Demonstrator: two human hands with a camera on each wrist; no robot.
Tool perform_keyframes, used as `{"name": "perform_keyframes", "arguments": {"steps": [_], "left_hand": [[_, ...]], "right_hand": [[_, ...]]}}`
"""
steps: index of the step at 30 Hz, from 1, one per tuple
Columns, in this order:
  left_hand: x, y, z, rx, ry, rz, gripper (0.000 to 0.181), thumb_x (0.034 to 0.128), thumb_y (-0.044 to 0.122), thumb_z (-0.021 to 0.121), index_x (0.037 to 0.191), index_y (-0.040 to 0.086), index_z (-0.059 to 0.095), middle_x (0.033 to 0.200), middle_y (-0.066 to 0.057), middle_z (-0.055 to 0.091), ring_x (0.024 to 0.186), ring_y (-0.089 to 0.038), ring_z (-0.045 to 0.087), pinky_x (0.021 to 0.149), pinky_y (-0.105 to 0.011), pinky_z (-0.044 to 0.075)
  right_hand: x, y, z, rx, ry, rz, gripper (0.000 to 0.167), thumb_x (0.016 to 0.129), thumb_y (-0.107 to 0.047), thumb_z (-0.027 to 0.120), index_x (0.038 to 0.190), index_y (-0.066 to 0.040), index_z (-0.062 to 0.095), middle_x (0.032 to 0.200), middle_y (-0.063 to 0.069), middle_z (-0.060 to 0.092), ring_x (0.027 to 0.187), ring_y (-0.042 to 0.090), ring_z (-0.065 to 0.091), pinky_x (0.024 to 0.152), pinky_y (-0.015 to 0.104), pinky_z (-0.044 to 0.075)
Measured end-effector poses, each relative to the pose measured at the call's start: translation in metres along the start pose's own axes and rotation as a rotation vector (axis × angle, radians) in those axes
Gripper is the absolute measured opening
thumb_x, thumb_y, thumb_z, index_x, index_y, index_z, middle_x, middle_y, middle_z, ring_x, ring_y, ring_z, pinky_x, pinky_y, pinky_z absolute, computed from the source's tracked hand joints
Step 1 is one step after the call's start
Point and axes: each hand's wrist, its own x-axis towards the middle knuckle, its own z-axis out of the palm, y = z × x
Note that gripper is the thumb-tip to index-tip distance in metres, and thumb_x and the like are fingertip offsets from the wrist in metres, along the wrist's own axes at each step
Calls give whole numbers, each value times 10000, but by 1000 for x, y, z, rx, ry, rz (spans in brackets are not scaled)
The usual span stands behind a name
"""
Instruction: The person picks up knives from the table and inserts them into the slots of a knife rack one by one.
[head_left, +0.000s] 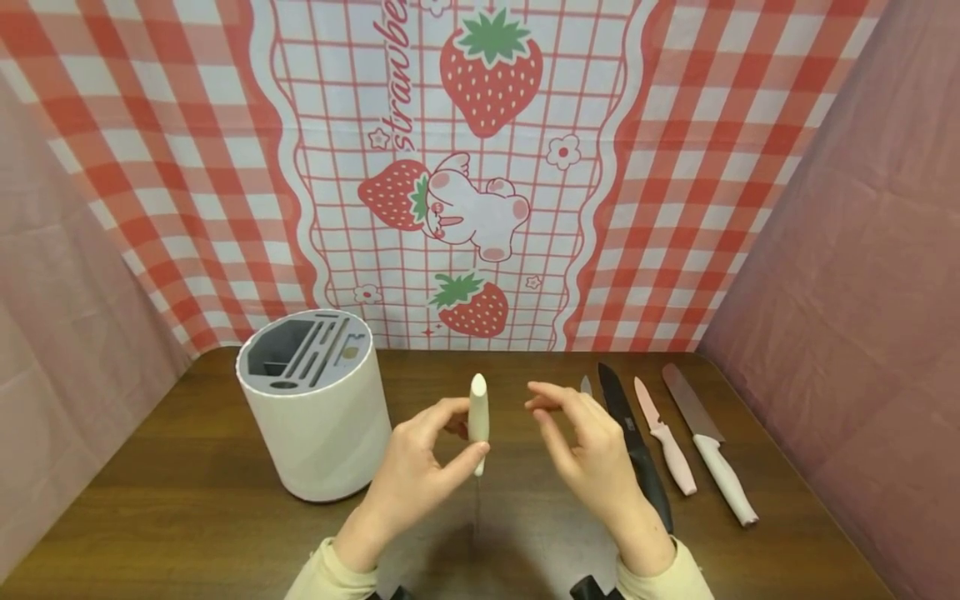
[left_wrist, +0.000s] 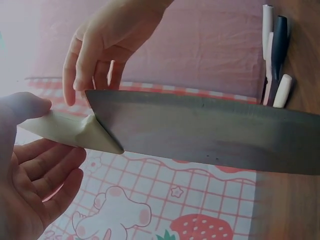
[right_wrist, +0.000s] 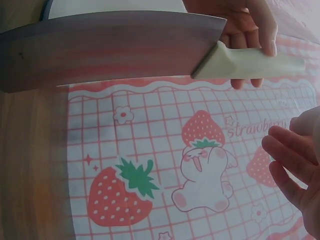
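Between thumb and fingers, my left hand [head_left: 420, 458] pinches the cream handle of a kitchen knife [head_left: 478, 417]. The handle is uppermost and the blade points down, seen almost edge-on in the head view. Its broad grey blade [left_wrist: 205, 132] shows in full width in both wrist views, with the tip cut off by the frame edge. My right hand [head_left: 592, 450] hovers just right of the knife, apart from it, fingers loosely bent and holding nothing. In the right wrist view the left fingers [right_wrist: 265, 30] lie about the handle.
A white round knife block [head_left: 322, 446] with a grey slotted top stands at the left. On the right of the wooden table lie a black knife [head_left: 621, 408], a pink knife [head_left: 675, 458] and a white-handled knife [head_left: 723, 475]. Another blade tip [head_left: 586, 385] peeks from behind my right hand.
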Motion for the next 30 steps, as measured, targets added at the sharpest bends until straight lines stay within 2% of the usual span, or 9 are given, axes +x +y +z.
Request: {"name": "perform_keyframes", "arguments": {"steps": [8,14,20,26,30], "left_hand": [[2,-1,-9,-32,32,-5,310,764,130,708,1052,101,597,817,17,629,756,-92,590,683,-253,498],[8,-1,-18,-33,39,-14,318,743,111,724,1036,105,603,816,17,635,765,-91,592,687,-245,491],[14,1,-26,-11,17,-4,310,749,131,722,1036,110,607,834,22,640,776,-89,591,688,-245,494],[21,3,-35,39,14,23,315,733,142,721,1023,93,609,837,13,645,769,-91,595,683,-242,502],[24,5,-39,57,7,37,321,721,128,717,1018,77,608,838,4,640,774,-98,591,695,-252,505]], "right_hand": [[-1,1,1,-16,-28,-2,268,933,-238,488,1074,-47,613,839,-19,668,743,118,589,691,225,448],[-2,7,-1,-26,-91,20,185,866,-107,575,1033,-55,634,850,-8,656,745,127,579,704,207,424],[-9,15,-6,-86,-210,36,195,803,-64,639,995,-99,649,890,-25,656,791,111,590,731,238,435],[-18,33,-14,-135,-345,24,221,813,-99,641,1024,-161,638,961,-69,625,844,85,563,748,274,436],[-23,40,-18,-158,-409,-4,163,908,-236,542,1026,-181,641,990,-77,616,876,91,570,751,300,452]]}}
